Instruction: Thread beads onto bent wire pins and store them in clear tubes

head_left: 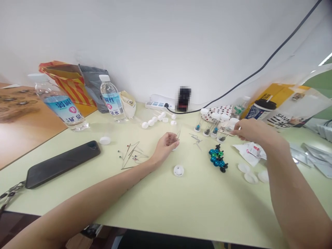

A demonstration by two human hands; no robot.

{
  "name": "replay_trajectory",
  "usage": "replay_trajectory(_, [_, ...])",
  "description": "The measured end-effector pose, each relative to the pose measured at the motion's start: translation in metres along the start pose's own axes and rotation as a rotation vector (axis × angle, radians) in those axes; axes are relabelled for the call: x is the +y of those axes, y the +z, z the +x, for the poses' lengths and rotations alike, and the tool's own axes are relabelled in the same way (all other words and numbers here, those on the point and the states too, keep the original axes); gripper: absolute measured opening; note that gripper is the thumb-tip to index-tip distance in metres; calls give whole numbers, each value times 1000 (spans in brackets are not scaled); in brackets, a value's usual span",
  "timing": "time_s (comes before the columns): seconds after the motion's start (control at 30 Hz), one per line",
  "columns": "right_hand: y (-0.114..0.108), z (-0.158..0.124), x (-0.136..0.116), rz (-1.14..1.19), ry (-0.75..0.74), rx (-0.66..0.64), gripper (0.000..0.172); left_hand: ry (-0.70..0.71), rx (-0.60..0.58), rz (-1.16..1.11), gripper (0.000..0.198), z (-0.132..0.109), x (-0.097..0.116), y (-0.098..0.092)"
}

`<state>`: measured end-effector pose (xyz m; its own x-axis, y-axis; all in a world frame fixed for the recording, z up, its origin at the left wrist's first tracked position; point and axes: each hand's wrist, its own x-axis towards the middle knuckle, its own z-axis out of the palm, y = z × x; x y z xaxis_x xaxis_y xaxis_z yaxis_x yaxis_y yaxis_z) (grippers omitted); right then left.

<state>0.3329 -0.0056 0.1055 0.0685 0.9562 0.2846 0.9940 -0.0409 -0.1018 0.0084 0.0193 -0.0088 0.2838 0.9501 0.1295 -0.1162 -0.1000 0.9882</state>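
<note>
1. Out on the right, the right hand [245,130] was right beside the end capped piece [221,139], fingers drawn nearly together; whether they had hold of it, I couldn't tell.
2. The foot of that piece sat just left of those fingertips, its long axis seeming to slant up and rightward to them, so the right hand was clearly the nearer.
3. Mid-table, the left hand [167,145] had its fingers curled in, pinching thin wires [178,133] that poked upward.
4. A white disc [178,170] lay untouched on its near side.
</note>
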Motion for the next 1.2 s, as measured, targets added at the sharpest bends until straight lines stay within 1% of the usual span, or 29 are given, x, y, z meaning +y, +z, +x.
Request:
replay_trajectory(0.1, [-4,-15,-2,-109,88,-177,23,21,-63,54,30,0,-2,0])
replay_trajectory(0.17, [-1,-30,-2,-187,154,-225,22,29,-97,88,28,0,-4,0])
replay_trajectory(0.27, [15,-57,4,-264,226,-307,19,41,-136,117,30,1,-8,0])
replay_trajectory(0.37, [36,-82,11,-253,216,-418,17,44,-153,117,39,2,-11,1])
replay_trajectory(0.43, [49,-93,12,-260,203,-418,18,47,-155,116,44,2,-12,1])
replay_trajectory(0.5, [56,-98,10,-272,185,-397,16,52,-151,123,44,2,-11,2])
replay_trajectory(0.57, [55,-96,5,-266,155,-369,15,58,-146,133,40,1,-8,2])
replay_trajectory(0.63, [47,-88,-5,-240,119,-322,18,64,-149,146,36,-1,-6,3])
replay_trajectory(0.7, [32,-78,-21,-161,77,-240,25,70,-161,159,33,-3,-4,3])
replay_trajectory(0.77, [16,-68,-45,206,-10,-96,27,74,-176,170,31,-4,-3,4])
replay_trajectory(0.8, [8,-63,-59,377,-61,-59,27,73,-182,173,31,-4,-3,4])
replay_trajectory(0.87, [-3,-54,-90,595,-128,3,24,71,-186,174,31,-3,-4,4])
replay_trajectory(0.93, [-8,-45,-117,762,-194,56,24,72,-186,174,30,-3,-5,4])
replay_trajectory(1.0, [-6,-35,-137,895,-267,65,26,80,-188,178,27,-2,-6,3])
replay_trajectory(1.07, [3,-27,-150,950,-322,112,29,90,-194,192,25,-2,-5,2])
replay_trajectory(1.13, [17,-22,-158,985,-312,216,28,98,-202,209,23,-2,-4,2])
replay_trajectory(1.17, [26,-20,-160,1023,-282,282,27,100,-207,216,23,-2,-3,2])
replay_trajectory(1.2, [35,-19,-161,1066,-257,315,27,101,-214,220,23,-2,-2,2])
